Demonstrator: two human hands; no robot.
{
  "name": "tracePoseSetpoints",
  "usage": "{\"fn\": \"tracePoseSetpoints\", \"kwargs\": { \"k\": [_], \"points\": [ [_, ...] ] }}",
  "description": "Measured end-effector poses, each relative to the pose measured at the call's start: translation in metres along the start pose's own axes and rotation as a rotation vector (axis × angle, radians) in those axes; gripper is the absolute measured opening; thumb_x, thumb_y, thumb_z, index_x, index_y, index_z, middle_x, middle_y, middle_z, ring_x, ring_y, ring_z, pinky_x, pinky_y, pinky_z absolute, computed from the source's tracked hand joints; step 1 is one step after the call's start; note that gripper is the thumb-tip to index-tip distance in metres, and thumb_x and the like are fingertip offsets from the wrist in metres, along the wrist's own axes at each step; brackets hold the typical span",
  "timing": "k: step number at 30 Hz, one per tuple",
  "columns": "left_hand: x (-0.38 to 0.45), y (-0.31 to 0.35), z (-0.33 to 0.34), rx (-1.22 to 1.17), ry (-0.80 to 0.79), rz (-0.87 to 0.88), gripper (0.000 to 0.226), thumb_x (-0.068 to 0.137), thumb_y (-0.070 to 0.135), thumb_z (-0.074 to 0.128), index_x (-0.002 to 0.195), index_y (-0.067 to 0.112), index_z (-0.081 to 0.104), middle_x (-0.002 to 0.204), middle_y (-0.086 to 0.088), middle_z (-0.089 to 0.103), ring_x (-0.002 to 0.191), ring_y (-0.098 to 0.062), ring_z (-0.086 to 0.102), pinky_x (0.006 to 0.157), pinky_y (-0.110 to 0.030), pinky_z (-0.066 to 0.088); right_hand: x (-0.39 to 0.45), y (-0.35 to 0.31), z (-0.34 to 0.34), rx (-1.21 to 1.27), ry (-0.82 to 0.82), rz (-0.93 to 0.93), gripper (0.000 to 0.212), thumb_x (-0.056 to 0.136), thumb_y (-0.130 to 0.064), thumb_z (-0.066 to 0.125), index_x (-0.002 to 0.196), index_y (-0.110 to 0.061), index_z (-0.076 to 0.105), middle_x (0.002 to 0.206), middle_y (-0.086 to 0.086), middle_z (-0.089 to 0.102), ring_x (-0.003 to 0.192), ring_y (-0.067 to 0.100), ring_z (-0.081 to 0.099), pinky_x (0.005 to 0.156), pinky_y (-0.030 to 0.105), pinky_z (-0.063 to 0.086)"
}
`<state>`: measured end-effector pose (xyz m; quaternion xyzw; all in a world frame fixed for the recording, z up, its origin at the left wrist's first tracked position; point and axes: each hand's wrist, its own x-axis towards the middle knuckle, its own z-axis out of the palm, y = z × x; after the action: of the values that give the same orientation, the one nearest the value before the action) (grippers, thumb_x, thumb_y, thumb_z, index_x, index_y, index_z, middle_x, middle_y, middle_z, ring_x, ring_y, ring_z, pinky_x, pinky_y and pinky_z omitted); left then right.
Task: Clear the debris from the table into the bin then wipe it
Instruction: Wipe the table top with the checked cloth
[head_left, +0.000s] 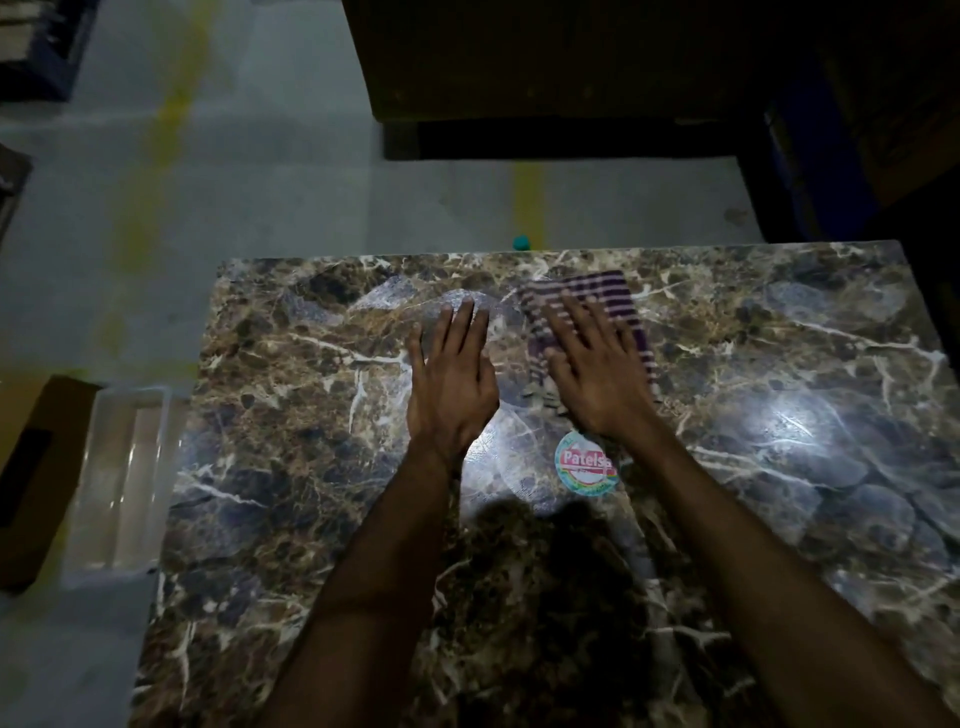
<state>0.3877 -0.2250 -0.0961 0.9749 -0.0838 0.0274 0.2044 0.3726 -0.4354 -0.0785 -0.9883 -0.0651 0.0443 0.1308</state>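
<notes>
Our flat right hand presses the cloth on the marble table, left hand spread (clear bin beside it)

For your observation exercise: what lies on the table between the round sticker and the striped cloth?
In the head view, only the right hand lies between sticker and striped cloth, its fingers flat on the cloth.
</notes>
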Motion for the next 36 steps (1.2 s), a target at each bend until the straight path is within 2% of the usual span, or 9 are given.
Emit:
{"fn": "tracePoseSetpoints", "kwargs": {
  "k": [3,6,9,14,18,23,26,31,36],
  "points": [
    [-0.001,-0.001,0.000,0.015,0.001,0.006,0.057,0.102,0.032,0.033,0.159,0.024,0.035,0.169,0.004,0.027,0.157,-0.020,0.019,0.126,-0.058,0.009,0.029,0.003,-0.006,0.017,0.035,0.130,0.060,0.107,-0.048,0.020,0.165,-0.035,0.011,0.174,-0.001,0.009,0.160,0.025,0.007,0.127,0.052,0.009],
    [0.000,0.000,-0.002,0.034,-0.007,0.001,0.058,0.102,0.033,0.032,0.159,0.023,0.034,0.169,0.003,0.027,0.157,-0.021,0.019,0.127,-0.057,0.009,0.065,-0.019,-0.005,0.033,0.018,0.171,0.063,0.106,-0.050,0.014,0.166,-0.034,0.006,0.174,-0.001,0.003,0.161,0.026,0.001,0.128,0.054,0.004],
    [-0.001,0.001,-0.002,0.041,-0.005,0.007,0.058,0.102,0.032,0.033,0.159,0.022,0.036,0.169,0.002,0.028,0.157,-0.021,0.020,0.125,-0.059,0.014,0.071,-0.038,0.000,0.026,0.005,0.127,0.062,0.106,-0.048,0.014,0.166,-0.032,0.009,0.174,0.000,0.004,0.160,0.027,0.002,0.128,0.054,0.004],
    [-0.001,0.001,-0.002,0.039,-0.012,0.013,0.059,0.102,0.030,0.032,0.161,0.022,0.033,0.170,0.001,0.027,0.158,-0.022,0.019,0.125,-0.059,0.015,0.009,-0.025,0.001,-0.029,-0.025,-0.049,0.058,0.110,-0.046,0.019,0.166,-0.032,0.010,0.174,-0.002,0.007,0.161,0.022,0.002,0.128,0.048,0.008],
    [0.000,0.000,-0.004,0.035,-0.038,0.014,0.058,0.104,0.031,0.030,0.161,0.021,0.032,0.171,0.001,0.023,0.159,-0.022,0.015,0.126,-0.058,0.012,-0.005,0.008,-0.011,-0.017,-0.011,0.098,0.058,0.109,-0.047,0.021,0.165,-0.037,0.011,0.174,-0.005,0.009,0.160,0.020,0.005,0.127,0.047,0.008],
    [0.000,0.001,-0.007,0.056,-0.068,0.013,0.059,0.104,0.032,0.029,0.162,0.022,0.030,0.172,0.002,0.021,0.159,-0.022,0.014,0.126,-0.058,0.010,0.070,0.005,-0.018,0.017,0.004,0.307,0.064,0.105,-0.052,0.012,0.166,-0.033,0.009,0.174,0.000,0.006,0.160,0.025,0.004,0.128,0.054,0.007],
    [0.000,0.000,-0.007,0.079,-0.064,0.020,0.059,0.103,0.031,0.032,0.161,0.021,0.031,0.171,0.001,0.021,0.159,-0.023,0.015,0.126,-0.058,0.010,0.088,-0.029,-0.014,0.014,-0.005,0.234,0.066,0.104,-0.051,0.006,0.166,-0.030,0.009,0.174,0.003,0.006,0.160,0.028,0.003,0.127,0.056,0.008],
    [0.001,0.001,-0.005,0.087,-0.054,0.011,0.059,0.102,0.030,0.033,0.161,0.019,0.033,0.171,-0.001,0.023,0.159,-0.024,0.017,0.125,-0.059,0.013,0.024,-0.048,-0.002,-0.010,-0.036,-0.016,0.058,0.111,-0.043,0.023,0.166,-0.033,0.007,0.174,-0.003,0.003,0.161,0.021,-0.003,0.128,0.046,0.004],
    [0.001,-0.001,-0.005,0.077,-0.075,0.017,0.062,0.102,0.031,0.029,0.163,0.022,0.028,0.172,0.001,0.019,0.160,-0.022,0.012,0.126,-0.060,0.012,0.000,-0.003,-0.013,-0.046,-0.035,0.081,0.057,0.110,-0.044,0.023,0.165,-0.034,0.014,0.174,-0.003,0.008,0.161,0.021,0.003,0.128,0.048,0.010]
  ]
}}
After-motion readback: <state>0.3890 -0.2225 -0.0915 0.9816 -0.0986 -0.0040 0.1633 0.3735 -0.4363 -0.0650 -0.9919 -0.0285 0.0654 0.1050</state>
